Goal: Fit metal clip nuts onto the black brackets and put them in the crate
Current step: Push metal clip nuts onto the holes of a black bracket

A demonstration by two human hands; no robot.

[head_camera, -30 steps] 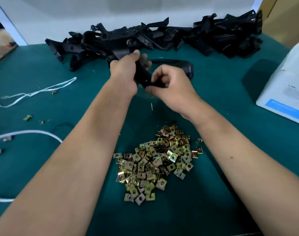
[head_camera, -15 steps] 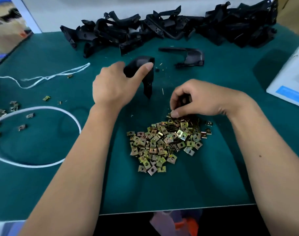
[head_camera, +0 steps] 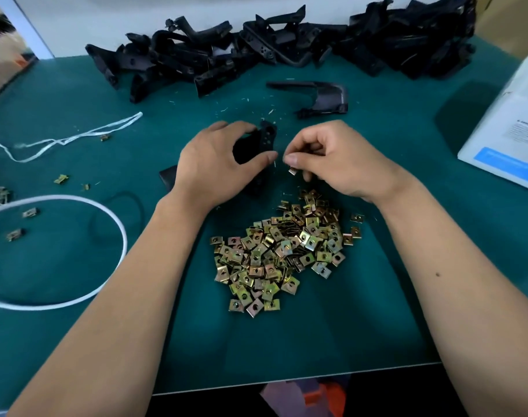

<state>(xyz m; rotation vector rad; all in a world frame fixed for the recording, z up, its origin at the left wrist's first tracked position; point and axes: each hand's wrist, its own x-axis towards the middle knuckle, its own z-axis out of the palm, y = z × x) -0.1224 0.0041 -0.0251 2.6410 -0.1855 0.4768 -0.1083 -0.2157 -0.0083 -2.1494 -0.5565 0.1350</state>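
Brackets, black, heaped point(head_camera: 287, 46) along the table's far edge against a white wall. Table point(head_camera: 407, 311), green-topped. White carton point(head_camera: 509, 136), far right. White cord loop point(head_camera: 76, 251), left. One loose bracket point(head_camera: 320, 96) lying flat ahead of the hands. Clip nuts, brass-toned pile point(head_camera: 274, 254), table centre. Bracket in work point(head_camera: 264, 142): long axis running near-to-far, holed end pointing away; left hand point(head_camera: 214, 167) curled round it, gripping. Right hand point(head_camera: 332, 158) just beside, fingers bent, pinching one clip nut point(head_camera: 292, 170) under the thumb. Stray nuts point(head_camera: 16, 218), far left.
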